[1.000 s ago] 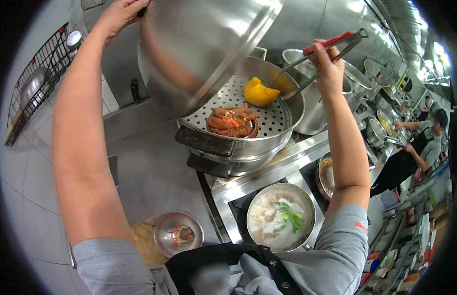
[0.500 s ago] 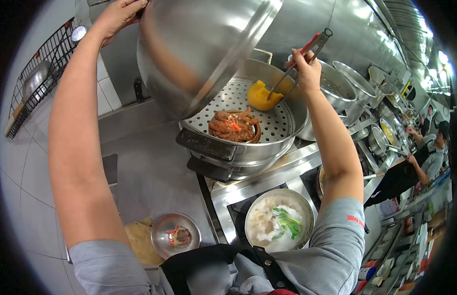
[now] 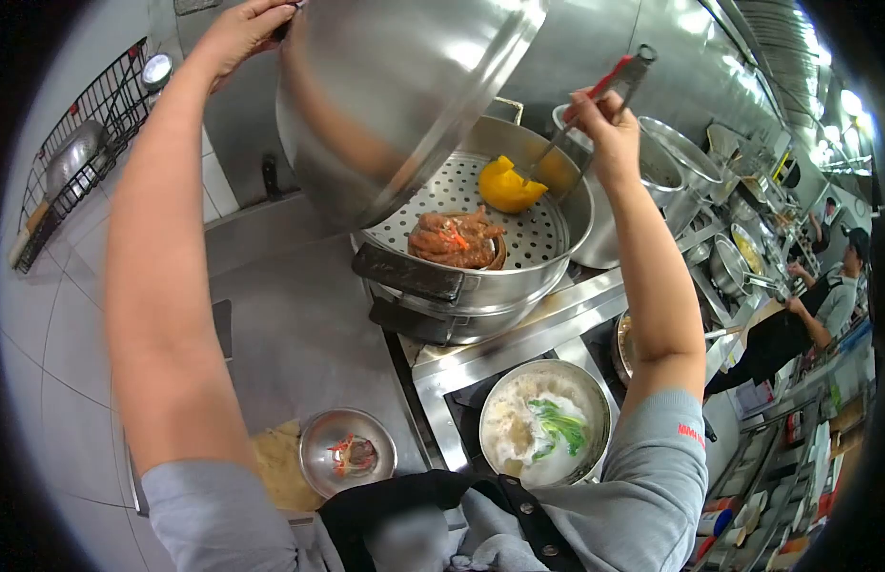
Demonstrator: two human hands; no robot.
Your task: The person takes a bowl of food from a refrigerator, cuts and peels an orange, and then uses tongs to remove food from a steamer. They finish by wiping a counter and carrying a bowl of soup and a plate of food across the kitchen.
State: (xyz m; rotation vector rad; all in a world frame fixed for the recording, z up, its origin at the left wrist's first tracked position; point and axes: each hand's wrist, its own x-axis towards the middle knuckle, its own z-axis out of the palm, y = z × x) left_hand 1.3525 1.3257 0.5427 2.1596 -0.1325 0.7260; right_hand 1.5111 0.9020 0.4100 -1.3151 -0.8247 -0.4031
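My left hand (image 3: 240,38) is closed on the handle of a large domed steel lid (image 3: 385,86), holding it tilted above the steamer. In my right hand (image 3: 604,133) is a pair of tongs (image 3: 635,76) with a red part on the grip. Their tips reach down beside a yellow pumpkin piece (image 3: 511,186), apart from it as far as I can see. The pumpkin sits on the perforated rack of the steamer pot (image 3: 576,224). Nearer to me on the rack, a small round container holds reddish-brown chicken feet (image 3: 457,238) topped with red strips.
A pan (image 3: 490,439) of foamy liquid and green leaves sits on the burner. A small steel bowl (image 3: 314,467) stands on the counter beside a tan cloth (image 3: 282,467). Pots (image 3: 661,172) line the back. Another person (image 3: 795,334) works at right; a wire basket (image 3: 80,153) hangs left.
The tongs have come away from the pumpkin, moving right and opening wider. The pumpkin stays on the rack. The lid is still held up, shifted slightly right in view.
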